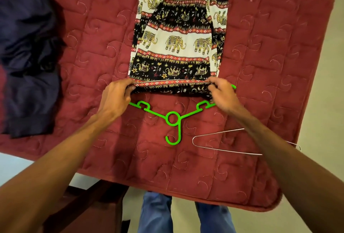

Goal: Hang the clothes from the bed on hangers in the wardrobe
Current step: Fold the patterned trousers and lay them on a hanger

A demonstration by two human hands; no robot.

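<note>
Elephant-print trousers (178, 33) in black, white and red lie folded flat on the red quilted bed (93, 46). My left hand (115, 99) pinches the near folded edge at its left corner. At the right corner my right hand (223, 95) grips the same edge. A green plastic hanger (173, 119) lies under that edge, hook pointing towards me; its bar is hidden by the cloth and its ends by my hands.
A dark navy garment (28, 61) is heaped at the bed's left side. A thin metal wire hanger (223, 141) lies on the quilt under my right forearm. The bed's near edge (167, 190) is just ahead of my jeans-clad legs (186, 214).
</note>
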